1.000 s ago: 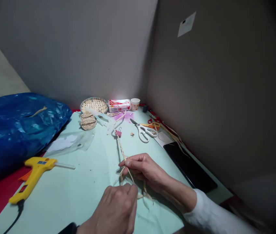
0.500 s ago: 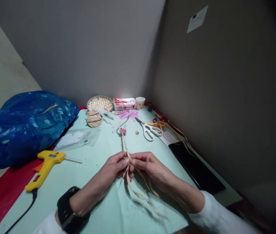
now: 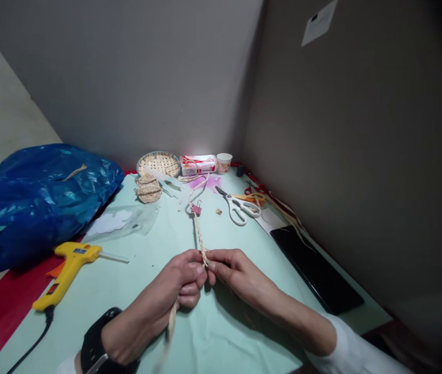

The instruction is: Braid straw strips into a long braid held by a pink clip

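Note:
A pale straw-coloured braid point(image 3: 200, 236) runs from a pink binder clip point(image 3: 196, 209) on the table toward me. At its near end my left hand point(image 3: 185, 278) is closed, fingers curled round the strands. My right hand point(image 3: 234, 270) pinches the braid from the other side, thumb and forefinger at the last crossing. The fingertips of both hands almost meet there. One loose strand point(image 3: 171, 322) hangs below my left hand, its lower end blurred. Other strand ends are hidden by the hands. A dark watch sits on my left wrist.
Left are a yellow glue gun point(image 3: 65, 270) with a cord and a blue plastic bag point(image 3: 49, 202). A woven basket point(image 3: 158, 165), a coiled straw piece point(image 3: 148, 188) and a paper cup point(image 3: 224, 163) stand at the back. White-handled scissors point(image 3: 238, 208) and a black phone-like slab point(image 3: 318, 270) lie right.
Both hands have shifted slightly toward me along the braid. My left fingers have curled in, and loose strands that trailed to the lower right now hang at the lower left.

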Demonstrator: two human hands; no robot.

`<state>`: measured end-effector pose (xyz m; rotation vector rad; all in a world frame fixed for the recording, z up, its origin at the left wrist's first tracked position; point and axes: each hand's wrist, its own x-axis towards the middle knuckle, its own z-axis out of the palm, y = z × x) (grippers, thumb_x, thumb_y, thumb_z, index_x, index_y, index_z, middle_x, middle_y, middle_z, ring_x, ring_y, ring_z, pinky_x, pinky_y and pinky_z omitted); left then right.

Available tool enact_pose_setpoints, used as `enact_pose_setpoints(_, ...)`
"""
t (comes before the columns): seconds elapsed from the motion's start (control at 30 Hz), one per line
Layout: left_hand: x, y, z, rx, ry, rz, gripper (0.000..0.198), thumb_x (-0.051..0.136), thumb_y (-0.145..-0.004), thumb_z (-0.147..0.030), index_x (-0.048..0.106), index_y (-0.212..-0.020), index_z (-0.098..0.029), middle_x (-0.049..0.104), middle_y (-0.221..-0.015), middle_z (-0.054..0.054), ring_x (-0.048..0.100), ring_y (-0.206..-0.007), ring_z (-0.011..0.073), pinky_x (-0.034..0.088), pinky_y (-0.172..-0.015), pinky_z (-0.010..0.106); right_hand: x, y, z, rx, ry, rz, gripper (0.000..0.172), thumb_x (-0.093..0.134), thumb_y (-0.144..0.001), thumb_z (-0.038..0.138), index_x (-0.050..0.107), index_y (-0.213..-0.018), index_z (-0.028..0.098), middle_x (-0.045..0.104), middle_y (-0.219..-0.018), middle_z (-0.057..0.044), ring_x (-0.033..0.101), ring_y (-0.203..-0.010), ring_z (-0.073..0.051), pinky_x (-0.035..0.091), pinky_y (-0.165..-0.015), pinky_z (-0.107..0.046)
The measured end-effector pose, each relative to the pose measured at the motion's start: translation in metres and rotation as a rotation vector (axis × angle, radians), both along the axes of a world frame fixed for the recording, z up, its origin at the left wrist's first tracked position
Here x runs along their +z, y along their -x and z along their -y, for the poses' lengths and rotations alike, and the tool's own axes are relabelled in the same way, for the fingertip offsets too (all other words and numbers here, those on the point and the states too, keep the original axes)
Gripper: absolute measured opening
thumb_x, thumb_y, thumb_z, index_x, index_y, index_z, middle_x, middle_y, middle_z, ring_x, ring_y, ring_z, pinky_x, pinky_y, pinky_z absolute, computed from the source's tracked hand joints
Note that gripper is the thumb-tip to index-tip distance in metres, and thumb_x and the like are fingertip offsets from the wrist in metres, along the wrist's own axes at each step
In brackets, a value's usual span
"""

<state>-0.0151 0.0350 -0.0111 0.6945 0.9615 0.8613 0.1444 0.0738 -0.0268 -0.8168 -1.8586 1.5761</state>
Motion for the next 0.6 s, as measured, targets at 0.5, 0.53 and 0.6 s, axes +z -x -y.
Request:
enact_pose_setpoints(0.5,-0.009,-0.009,0.007,0.093,-0.015,-0.155,0.022,0.055,-0.084,-0.032,0.042,-0.07,-0.021,0.024,-0.045,-0.014,0.006,-0.04,0.0032,0.003,-0.037,0.019,-0.005,-0.002,0.002,-0.039,-0.032,0.12,0.007,0.048,-0.089,0.022,0.052,-0.092,0.017,0.064,-0.066,0.001,0.053,-0.064,-0.012,0.037,-0.061,-0.022)
enact_pose_setpoints(0.53,-0.009,-0.009,0.007,0.094,-0.022,-0.167,0.022,0.055,-0.083,-0.032,0.043,-0.07,-0.021,0.025,-0.044,-0.014,0.006,-0.04,0.0033,0.003,-0.037,0.019,-0.002,-0.003,0.002,-0.038,-0.069,0.152,0.008,0.047,-0.09,0.021,0.054,-0.089,0.017,0.065,-0.067,0.001,0.053,-0.064,-0.012,0.037,-0.062,-0.022)
enact_pose_setpoints(0.6,-0.01,-0.008,0.007,0.104,-0.033,-0.206,0.023,0.056,-0.082,-0.033,0.042,-0.068,-0.021,0.023,-0.043,-0.014,0.006,-0.04,0.0035,0.004,-0.037,0.018,0.003,-0.005,0.004,-0.092,-0.207,0.258,0.011,0.047,-0.09,0.019,0.057,-0.085,0.017,0.065,-0.07,0.0,0.053,-0.065,-0.012,0.036,-0.062,-0.023)
